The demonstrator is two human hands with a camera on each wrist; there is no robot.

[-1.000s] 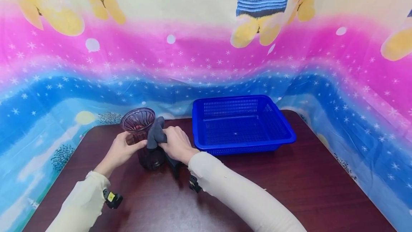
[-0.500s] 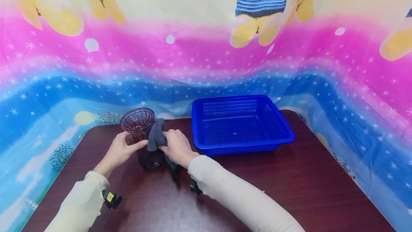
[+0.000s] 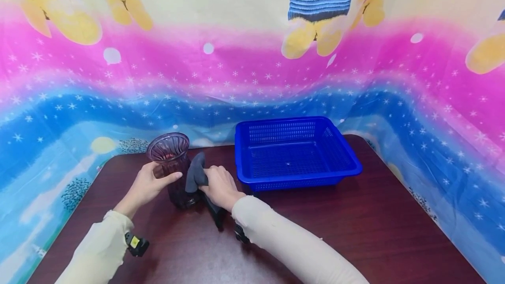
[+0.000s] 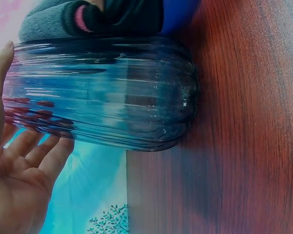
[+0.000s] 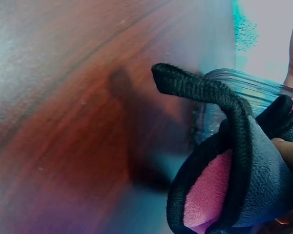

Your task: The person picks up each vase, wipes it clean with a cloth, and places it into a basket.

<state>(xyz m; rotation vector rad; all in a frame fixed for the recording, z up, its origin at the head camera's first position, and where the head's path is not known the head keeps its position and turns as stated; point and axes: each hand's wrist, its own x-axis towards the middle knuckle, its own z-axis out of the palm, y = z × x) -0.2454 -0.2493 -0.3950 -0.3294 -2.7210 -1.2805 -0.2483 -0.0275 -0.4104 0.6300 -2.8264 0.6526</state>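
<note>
vase (image 3: 172,169) between hands, cloth (image 3: 195,173) against it

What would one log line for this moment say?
left hand: holds glass vase | right hand: presses grey cloth on vase | blue basket: beside

I wear cream sleeves (image 3: 284,236) on both arms, with a small black camera (image 3: 136,244) strapped under each wrist.

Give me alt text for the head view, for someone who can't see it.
A left hand grips a ribbed purple glass vase standing on a dark wooden table, while the right hand presses a grey cloth against its side. An empty blue plastic basket sits to the right.
</note>
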